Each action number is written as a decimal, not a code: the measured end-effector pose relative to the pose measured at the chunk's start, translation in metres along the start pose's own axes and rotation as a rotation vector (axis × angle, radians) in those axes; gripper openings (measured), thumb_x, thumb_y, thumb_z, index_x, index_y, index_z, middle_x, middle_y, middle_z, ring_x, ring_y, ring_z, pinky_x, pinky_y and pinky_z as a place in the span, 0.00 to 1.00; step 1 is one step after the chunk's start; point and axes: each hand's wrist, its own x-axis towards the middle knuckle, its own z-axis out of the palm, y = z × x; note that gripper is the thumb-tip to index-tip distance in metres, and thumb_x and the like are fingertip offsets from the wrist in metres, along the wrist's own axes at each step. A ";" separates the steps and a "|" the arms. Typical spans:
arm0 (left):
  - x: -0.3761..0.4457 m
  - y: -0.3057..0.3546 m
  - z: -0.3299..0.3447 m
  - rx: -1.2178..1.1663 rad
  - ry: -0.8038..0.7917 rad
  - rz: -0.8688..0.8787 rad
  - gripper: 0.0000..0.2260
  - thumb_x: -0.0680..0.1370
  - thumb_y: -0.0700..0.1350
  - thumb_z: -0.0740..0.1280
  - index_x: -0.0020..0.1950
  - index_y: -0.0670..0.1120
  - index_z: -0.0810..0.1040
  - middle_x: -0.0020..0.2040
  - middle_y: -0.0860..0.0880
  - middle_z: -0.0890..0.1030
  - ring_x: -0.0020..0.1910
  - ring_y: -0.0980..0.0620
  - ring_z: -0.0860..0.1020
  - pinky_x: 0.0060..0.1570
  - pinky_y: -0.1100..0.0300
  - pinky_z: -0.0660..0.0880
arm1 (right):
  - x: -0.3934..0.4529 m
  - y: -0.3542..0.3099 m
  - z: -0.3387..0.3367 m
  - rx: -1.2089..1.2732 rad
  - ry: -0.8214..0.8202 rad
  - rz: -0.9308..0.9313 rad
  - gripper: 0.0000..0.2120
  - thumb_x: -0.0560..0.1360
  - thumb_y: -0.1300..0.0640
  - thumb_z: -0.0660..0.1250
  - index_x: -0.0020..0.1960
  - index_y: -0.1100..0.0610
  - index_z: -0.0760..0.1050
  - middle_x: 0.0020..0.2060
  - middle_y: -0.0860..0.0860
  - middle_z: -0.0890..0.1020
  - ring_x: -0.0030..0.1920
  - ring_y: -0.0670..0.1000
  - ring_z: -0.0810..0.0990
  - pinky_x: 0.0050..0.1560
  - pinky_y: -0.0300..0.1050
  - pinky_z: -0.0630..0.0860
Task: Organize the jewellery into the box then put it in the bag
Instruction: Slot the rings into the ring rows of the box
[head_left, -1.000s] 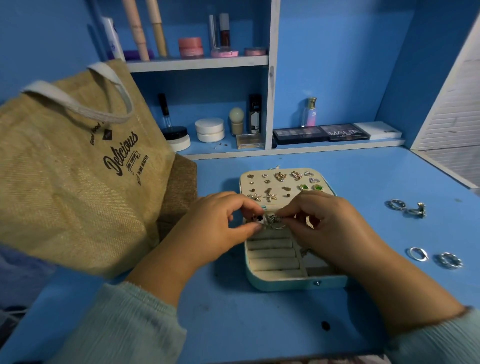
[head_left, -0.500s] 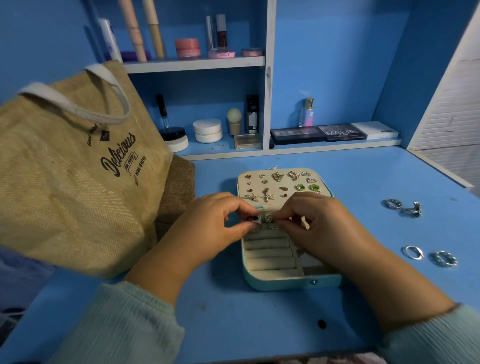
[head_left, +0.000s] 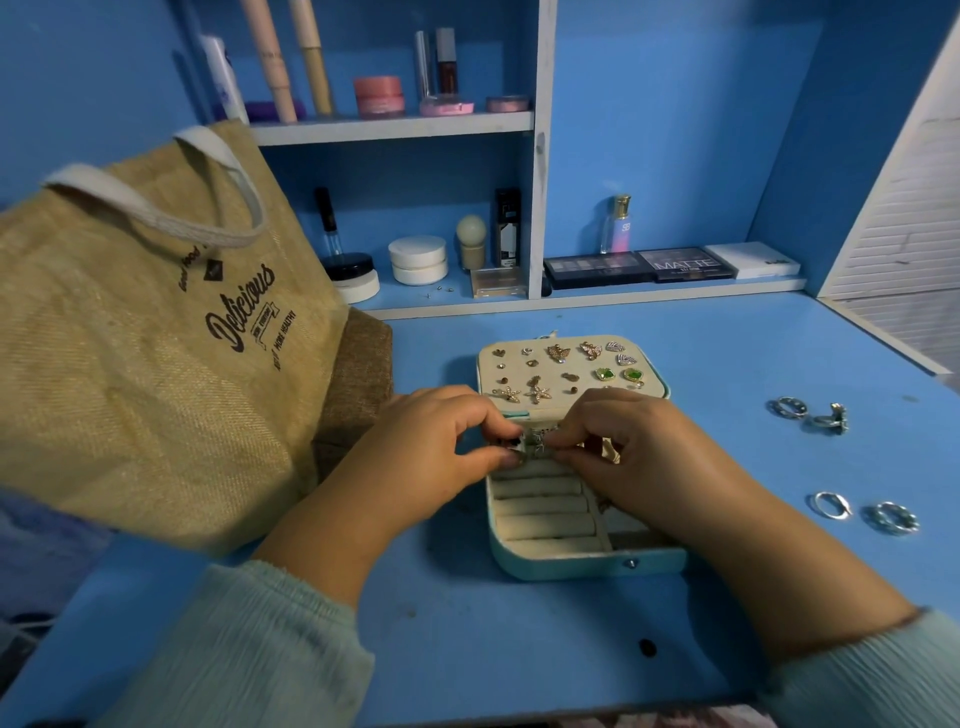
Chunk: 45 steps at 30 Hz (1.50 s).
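Over open jewellery box | both hands — left, right — pinch small ring | bag just left

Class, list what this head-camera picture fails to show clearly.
1. Small silver piece: mostly hidden by the left hand and right hand pinching it; type unclear.
2. Open pale-blue jewellery box: right compartments covered by the right hand.
3. Tan jute bag: left side cut off; inside unseen.
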 end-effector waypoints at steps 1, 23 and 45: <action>0.000 0.000 0.000 -0.002 0.006 0.000 0.08 0.71 0.51 0.72 0.50 0.57 0.80 0.43 0.66 0.73 0.45 0.68 0.70 0.48 0.63 0.64 | 0.000 0.000 0.000 0.001 0.001 0.005 0.04 0.71 0.59 0.72 0.42 0.50 0.81 0.37 0.40 0.77 0.38 0.46 0.77 0.39 0.55 0.77; 0.000 0.004 0.001 0.039 0.030 0.009 0.07 0.71 0.51 0.72 0.49 0.55 0.81 0.40 0.66 0.73 0.44 0.72 0.69 0.44 0.65 0.62 | 0.000 0.000 -0.001 -0.006 -0.003 0.022 0.05 0.71 0.60 0.71 0.43 0.50 0.81 0.36 0.38 0.75 0.39 0.46 0.76 0.41 0.54 0.76; 0.000 0.011 -0.005 -0.010 -0.062 -0.119 0.08 0.70 0.52 0.72 0.43 0.63 0.75 0.35 0.67 0.74 0.37 0.69 0.69 0.38 0.74 0.61 | -0.001 0.003 -0.001 0.015 -0.017 0.037 0.04 0.69 0.52 0.68 0.42 0.48 0.81 0.39 0.41 0.77 0.39 0.44 0.76 0.39 0.50 0.76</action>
